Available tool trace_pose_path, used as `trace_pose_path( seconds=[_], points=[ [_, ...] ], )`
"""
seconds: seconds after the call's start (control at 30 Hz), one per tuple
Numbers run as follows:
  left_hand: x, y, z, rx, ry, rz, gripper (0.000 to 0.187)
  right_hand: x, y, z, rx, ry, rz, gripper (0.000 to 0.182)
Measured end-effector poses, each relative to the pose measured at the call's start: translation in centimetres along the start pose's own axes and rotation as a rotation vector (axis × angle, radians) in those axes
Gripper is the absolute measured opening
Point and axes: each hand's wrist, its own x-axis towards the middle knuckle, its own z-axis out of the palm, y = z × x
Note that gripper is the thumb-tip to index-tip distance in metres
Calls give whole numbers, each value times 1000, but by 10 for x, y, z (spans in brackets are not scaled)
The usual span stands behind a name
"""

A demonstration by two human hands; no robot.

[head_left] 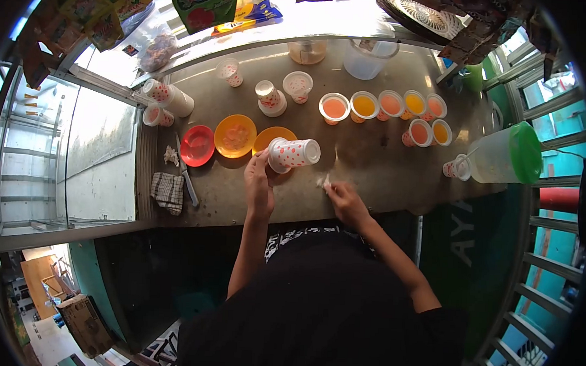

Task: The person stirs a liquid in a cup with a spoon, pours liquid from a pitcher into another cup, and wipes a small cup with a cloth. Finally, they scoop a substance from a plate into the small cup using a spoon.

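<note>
My left hand (259,184) grips a white paper cup (296,154) with red dots, tipped on its side with the base to the right; it may be more than one cup nested. Behind it sits an orange plate (273,135), partly hidden. My right hand (347,204) is closed on a small crumpled white tissue (323,181), at the table's near edge. Just left stand another orange plate (236,136) with pale pieces on it and a red plate (197,145). Farther back are stacked dotted cups (269,98) and a single dotted cup (298,87).
Several cups filled with orange or pink drink (364,106) stand back right. A clear jug with a green lid (503,154) lies at the right, beside a dotted cup (457,168). At left are a knife (188,177), a checked cloth (167,191) and cup stacks (171,98).
</note>
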Motion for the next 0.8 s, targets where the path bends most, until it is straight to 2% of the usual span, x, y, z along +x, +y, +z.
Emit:
trace_pose_path(
  seconds=[0.07, 0.13, 0.17, 0.33, 0.4, 0.43, 0.47, 0.53, 0.57, 0.6, 0.67, 0.7, 0.8],
  points=[
    [-2, -2, 4, -21, 11, -58, 27, -9, 7, -15, 20, -27, -2, 38],
    [-6, 0, 13, -10, 5, -81, 27, -19, 27, -27, 18, 132, 291, 39],
    [-8, 2, 16, 3, -2, -100, 28, -20, 34, -31, -6, 211, 360, 40],
    [-9, -16, 27, 10, -5, -122, 31, -20, 13, -29, 39, 110, 226, 34],
    [-11, -16, 32, 39, -9, -113, 33, -14, 10, -36, 284, 77, 180, 34],
    [-13, -14, 34, 154, -72, -75, 33, 0, 1, -54, 308, 185, 270, 33],
    [-14, -12, 37, 268, -132, -36, 34, 16, -6, -72, 309, 185, 262, 33],
    [-17, -10, 43, 236, -132, 9, 32, 47, -19, -105, 260, 560, 268, 29],
    [-18, -12, 42, 283, -156, 1, 31, 57, -23, -116, 295, 581, 226, 29],
    [-19, -13, 43, 330, -179, -7, 30, 65, -26, -122, 294, 579, 222, 29],
    [-22, -15, 49, 295, -209, -22, 28, 79, -32, -127, 340, 327, 19, 31],
    [-24, -17, 52, 288, -222, -29, 27, 84, -32, -119, 319, 277, -35, 31],
    [-22, -20, 57, 214, -197, -28, 23, 102, -37, -110, 370, 354, -17, 31]
  ],
)
